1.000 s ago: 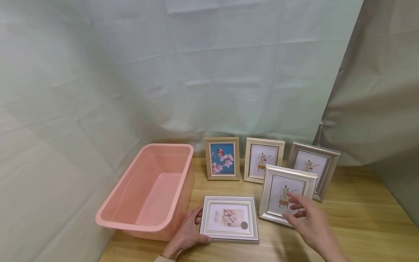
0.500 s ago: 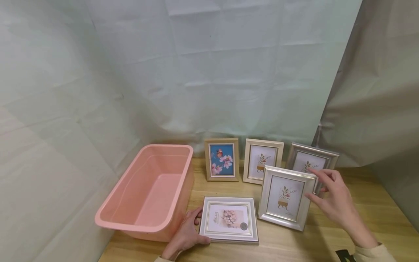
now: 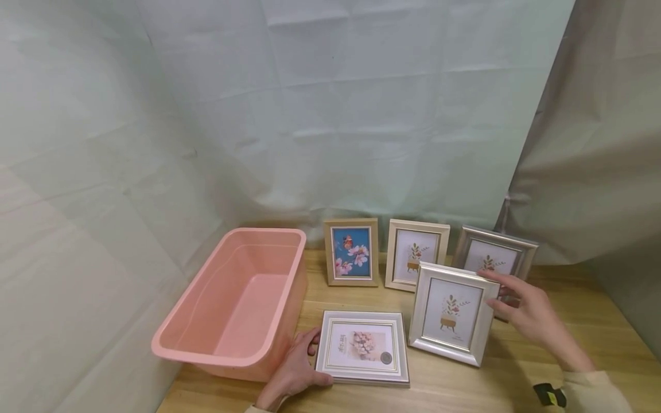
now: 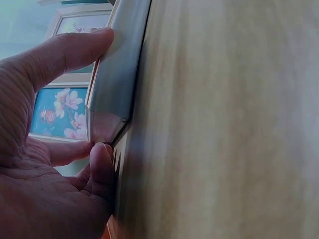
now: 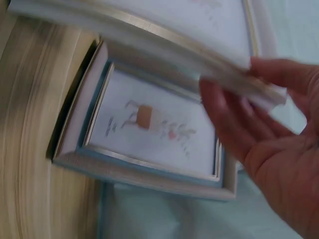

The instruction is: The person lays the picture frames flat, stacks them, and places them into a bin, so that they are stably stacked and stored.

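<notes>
My left hand [image 3: 296, 364] holds the left end of a whitish picture frame [image 3: 362, 347] lying flat, its pink flower picture turned sideways. In the left wrist view the thumb is on one edge of this frame [image 4: 119, 64], while other fingertips touch its corner. On the right, a pearly silver picture frame [image 3: 451, 314] stands leaning back, showing a potted plant print. My right hand [image 3: 534, 312] pinches its upper right edge. The right wrist view has the thumb on one side of the frame [image 5: 164, 42] and fingers on the other, slightly blurred.
A pink plastic basin [image 3: 234, 310] stands left, close to my left hand. Along the back stand a tan frame [image 3: 352, 252] with a bird picture, a cream frame [image 3: 417, 252] and a dark silver frame [image 3: 496, 252], partly hidden. Hanging cloth [image 3: 361, 115] encloses the wooden table [image 3: 583, 332].
The right hand has moved right from in front of the standing silver picture frame, and its fingers have come onto the frame's upper right edge. The left hand has stayed on the flat frame.
</notes>
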The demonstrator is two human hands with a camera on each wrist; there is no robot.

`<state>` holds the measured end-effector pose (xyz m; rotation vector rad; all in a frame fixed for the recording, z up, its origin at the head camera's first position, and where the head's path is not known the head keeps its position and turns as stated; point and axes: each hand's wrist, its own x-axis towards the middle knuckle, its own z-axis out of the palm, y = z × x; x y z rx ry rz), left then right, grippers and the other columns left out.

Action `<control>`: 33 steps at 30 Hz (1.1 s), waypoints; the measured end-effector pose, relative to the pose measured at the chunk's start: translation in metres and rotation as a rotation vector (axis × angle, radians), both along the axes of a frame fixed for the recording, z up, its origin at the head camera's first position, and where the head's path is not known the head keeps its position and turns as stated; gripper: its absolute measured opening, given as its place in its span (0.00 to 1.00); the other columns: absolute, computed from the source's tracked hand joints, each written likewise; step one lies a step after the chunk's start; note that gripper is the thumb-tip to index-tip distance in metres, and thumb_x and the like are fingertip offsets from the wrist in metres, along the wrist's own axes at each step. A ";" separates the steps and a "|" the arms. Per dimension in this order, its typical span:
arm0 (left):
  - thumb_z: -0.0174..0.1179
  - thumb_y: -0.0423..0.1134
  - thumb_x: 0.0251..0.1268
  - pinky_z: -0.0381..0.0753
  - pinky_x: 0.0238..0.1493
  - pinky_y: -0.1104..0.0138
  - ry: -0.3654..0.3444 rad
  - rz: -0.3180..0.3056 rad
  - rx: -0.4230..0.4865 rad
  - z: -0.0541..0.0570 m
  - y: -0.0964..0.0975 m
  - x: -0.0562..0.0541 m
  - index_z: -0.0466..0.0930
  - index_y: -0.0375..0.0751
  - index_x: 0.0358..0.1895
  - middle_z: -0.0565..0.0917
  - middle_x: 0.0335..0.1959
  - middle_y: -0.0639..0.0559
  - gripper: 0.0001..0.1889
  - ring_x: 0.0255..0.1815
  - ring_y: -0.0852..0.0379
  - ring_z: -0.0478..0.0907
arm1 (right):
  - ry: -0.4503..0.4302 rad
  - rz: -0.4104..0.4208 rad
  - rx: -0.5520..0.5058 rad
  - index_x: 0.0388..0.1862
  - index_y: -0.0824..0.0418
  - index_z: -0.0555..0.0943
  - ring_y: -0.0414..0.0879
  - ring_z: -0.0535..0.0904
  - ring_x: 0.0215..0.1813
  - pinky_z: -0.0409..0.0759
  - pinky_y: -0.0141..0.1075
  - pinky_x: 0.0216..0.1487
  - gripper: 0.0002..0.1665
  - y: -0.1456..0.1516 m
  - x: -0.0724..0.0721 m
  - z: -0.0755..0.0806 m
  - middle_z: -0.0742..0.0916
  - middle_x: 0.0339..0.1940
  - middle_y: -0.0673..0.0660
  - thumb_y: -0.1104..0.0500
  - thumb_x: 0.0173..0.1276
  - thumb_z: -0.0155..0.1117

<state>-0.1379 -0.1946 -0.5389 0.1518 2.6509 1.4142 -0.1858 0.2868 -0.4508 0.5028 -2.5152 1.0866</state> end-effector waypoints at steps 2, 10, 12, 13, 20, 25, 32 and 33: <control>0.86 0.31 0.29 0.74 0.50 0.73 0.000 -0.001 0.000 0.001 0.001 0.000 0.70 0.30 0.79 0.78 0.59 0.45 0.60 0.52 0.55 0.71 | -0.019 0.040 -0.046 0.71 0.62 0.84 0.23 0.83 0.45 0.88 0.26 0.36 0.35 0.004 -0.002 -0.002 0.90 0.62 0.42 0.74 0.64 0.76; 0.86 0.31 0.30 0.73 0.50 0.72 -0.009 -0.009 0.004 0.002 0.002 0.000 0.70 0.30 0.79 0.78 0.60 0.45 0.59 0.53 0.53 0.70 | -0.115 0.108 -0.116 0.74 0.59 0.82 0.23 0.86 0.46 0.89 0.33 0.32 0.32 0.012 -0.005 -0.001 0.78 0.57 0.14 0.70 0.72 0.72; 0.86 0.32 0.31 0.73 0.51 0.72 -0.018 -0.009 0.000 0.002 0.002 0.000 0.70 0.30 0.79 0.78 0.60 0.45 0.60 0.54 0.52 0.70 | -0.127 0.094 -0.127 0.73 0.59 0.83 0.23 0.86 0.46 0.89 0.33 0.32 0.31 0.012 -0.004 -0.001 0.79 0.56 0.14 0.69 0.71 0.73; 0.86 0.32 0.31 0.73 0.51 0.72 -0.018 -0.009 -0.003 0.002 0.002 0.000 0.70 0.31 0.79 0.78 0.60 0.45 0.60 0.54 0.52 0.70 | -0.130 0.078 -0.131 0.72 0.59 0.84 0.23 0.86 0.45 0.89 0.33 0.32 0.30 0.010 -0.003 0.000 0.79 0.55 0.14 0.69 0.71 0.74; 0.87 0.32 0.32 0.74 0.51 0.72 -0.018 -0.004 -0.010 0.000 0.002 0.001 0.70 0.31 0.79 0.78 0.60 0.46 0.59 0.54 0.53 0.71 | -0.099 -0.003 -0.177 0.68 0.60 0.87 0.26 0.88 0.43 0.90 0.28 0.35 0.29 0.002 0.007 0.001 0.83 0.50 0.18 0.68 0.67 0.78; 0.85 0.32 0.38 0.73 0.47 0.73 -0.020 0.020 0.041 0.001 0.001 0.001 0.71 0.30 0.78 0.79 0.59 0.45 0.54 0.52 0.56 0.71 | -0.051 -0.050 -0.197 0.65 0.64 0.87 0.25 0.89 0.38 0.86 0.27 0.28 0.29 -0.003 0.014 0.005 0.87 0.42 0.22 0.73 0.63 0.78; 0.79 0.31 0.51 0.79 0.48 0.73 -0.031 0.045 0.099 0.006 -0.001 0.001 0.71 0.26 0.76 0.81 0.63 0.38 0.45 0.56 0.50 0.76 | -0.038 -0.131 -0.216 0.65 0.67 0.86 0.18 0.85 0.38 0.87 0.26 0.29 0.31 -0.006 0.024 0.016 0.83 0.43 0.17 0.76 0.62 0.77; 0.79 0.31 0.53 0.80 0.49 0.72 -0.027 0.050 0.090 0.008 -0.001 0.002 0.71 0.26 0.76 0.82 0.64 0.37 0.45 0.59 0.48 0.78 | -0.050 -0.143 -0.230 0.66 0.67 0.86 0.19 0.86 0.37 0.88 0.27 0.29 0.31 -0.007 0.026 0.018 0.83 0.42 0.17 0.76 0.62 0.77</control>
